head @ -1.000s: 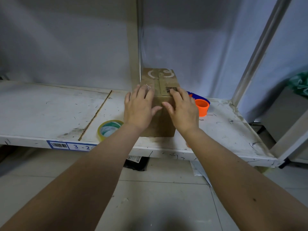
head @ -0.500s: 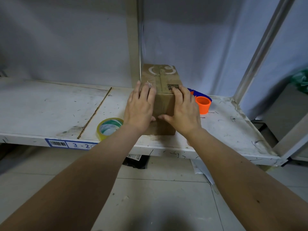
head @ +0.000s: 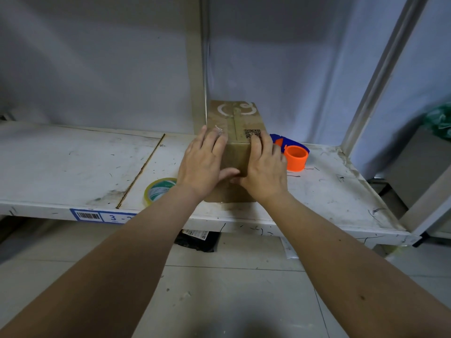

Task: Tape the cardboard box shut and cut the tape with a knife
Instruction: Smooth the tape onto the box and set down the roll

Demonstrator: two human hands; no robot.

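Note:
A small brown cardboard box (head: pixel 235 118) stands on the white shelf (head: pixel 73 167), its top flaps closed, with a strip of tape along the centre seam and a QR code near the front edge. My left hand (head: pixel 203 164) lies over the box's front left corner, fingers on the top. My right hand (head: pixel 264 169) covers the front right corner the same way. Both thumbs press the front face and nearly touch. A roll of clear tape (head: pixel 158 191) lies flat on the shelf left of the box. No knife is visible.
An orange and blue tape dispenser (head: pixel 295 158) sits just right of the box. A beige upright post (head: pixel 195 69) stands behind the box, and a slanted metal post (head: pixel 380 69) rises at the right. A black bag (head: pixel 197 240) lies on the floor under the shelf.
Both hands have slid down the front of the box, and the thumbs have come together on its front face. The box has stayed in place.

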